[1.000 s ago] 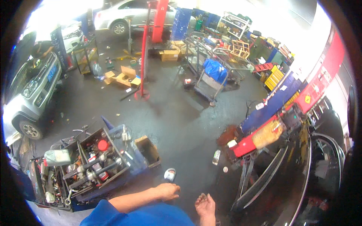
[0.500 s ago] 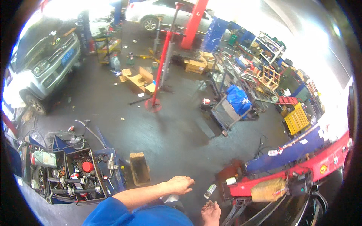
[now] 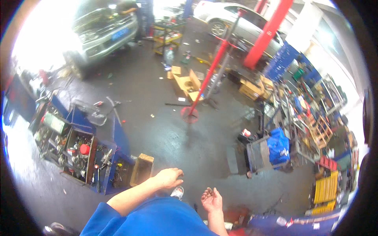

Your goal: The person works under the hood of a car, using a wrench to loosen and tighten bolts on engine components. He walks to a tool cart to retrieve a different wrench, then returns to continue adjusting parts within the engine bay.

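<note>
Blue-sleeved, my left arm stretches across the front of my body, and my left hand (image 3: 169, 179) hovers in the air with loose, parted fingers and nothing in them. Near it, on its left, stands an open cardboard box (image 3: 142, 169) on the floor. My right hand (image 3: 212, 200) is raised with the palm up; its fingers bend a little, the thumb stands off, and it is bare. Neither hand touches anything. Part of a light shoe (image 3: 178, 192) shows below my left hand.
At left, a blue tool cart (image 3: 120, 137) carries sockets, tools and a red-capped container. A red stand (image 3: 189, 115) rises mid-floor beside a torn-open carton (image 3: 185, 83). A trolley (image 3: 258, 157) bears a blue plastic sheet. Cars, a red lift post (image 3: 267, 35) and heaped parts lie beyond.
My view has swung left, so the surroundings sit further right in it. The red machine at lower right has mostly left the picture. Both hands stay empty; the right is held higher.
</note>
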The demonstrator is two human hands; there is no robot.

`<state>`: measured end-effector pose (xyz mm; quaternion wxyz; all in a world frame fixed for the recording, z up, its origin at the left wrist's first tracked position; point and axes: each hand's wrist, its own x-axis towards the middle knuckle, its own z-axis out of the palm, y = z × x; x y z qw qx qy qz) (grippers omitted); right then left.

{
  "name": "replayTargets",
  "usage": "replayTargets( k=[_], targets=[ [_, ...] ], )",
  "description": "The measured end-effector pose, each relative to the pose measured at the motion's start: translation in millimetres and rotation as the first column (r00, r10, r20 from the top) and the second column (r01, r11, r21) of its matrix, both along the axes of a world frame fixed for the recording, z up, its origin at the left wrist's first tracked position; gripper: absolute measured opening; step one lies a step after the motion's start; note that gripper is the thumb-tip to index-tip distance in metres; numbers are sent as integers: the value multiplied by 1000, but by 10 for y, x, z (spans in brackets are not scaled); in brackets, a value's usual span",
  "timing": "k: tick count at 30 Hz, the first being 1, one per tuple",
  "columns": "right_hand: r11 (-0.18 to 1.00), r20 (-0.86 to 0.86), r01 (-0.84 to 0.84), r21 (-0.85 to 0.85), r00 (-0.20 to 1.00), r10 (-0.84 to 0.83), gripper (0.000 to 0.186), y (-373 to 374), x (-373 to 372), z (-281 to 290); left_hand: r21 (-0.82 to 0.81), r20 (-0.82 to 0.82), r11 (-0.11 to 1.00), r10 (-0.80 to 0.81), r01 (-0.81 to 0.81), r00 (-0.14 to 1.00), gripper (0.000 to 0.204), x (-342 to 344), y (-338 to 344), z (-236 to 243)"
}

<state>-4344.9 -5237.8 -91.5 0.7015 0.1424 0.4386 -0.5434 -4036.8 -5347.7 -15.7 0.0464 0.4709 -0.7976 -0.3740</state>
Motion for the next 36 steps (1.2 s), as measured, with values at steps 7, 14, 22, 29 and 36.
replayTargets(
  k=[7, 14, 22, 29, 36],
  targets=[
    [963, -101, -270, 15, 957, 271, 35, -1498, -638, -54, 45, -17, 955, 295, -294, 955, 39, -27, -545, -82],
    [951, -6, -292, 103, 956, 294, 32, -2729, -409, -454, 87, 36, 927, 364, -365, 931, 38, 137, -1582, -456],
    [952, 9, -299, 68, 954, 299, 32, -4487, 319, -153, -53, -56, 943, 325, -327, 944, 39, 684, -3471, -258],
    [878, -4, -478, 11, 878, 478, 36, -6023, 1055, -5, -63, -66, 858, 506, -510, 860, 39, 1354, -4452, 11],
    [720, 27, -688, 94, 725, 689, 36, -7410, 1950, -333, 65, 71, 637, 764, -768, 641, 39, 1941, -4582, -378]
  ],
)
